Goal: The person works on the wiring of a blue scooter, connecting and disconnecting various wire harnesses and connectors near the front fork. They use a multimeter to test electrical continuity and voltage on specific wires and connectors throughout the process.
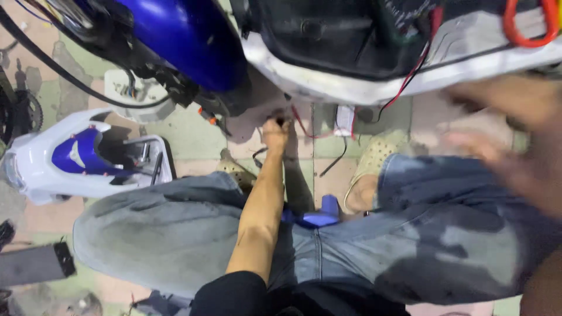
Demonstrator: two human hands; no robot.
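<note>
- Red wire (300,124) is hanging under the white scooter body (351,88), beside the left hand (275,131).
- Left hand is closing around something small and dark (too small to identify).
- Right hand (515,140) is blurring; its grip cannot be told.
</note>
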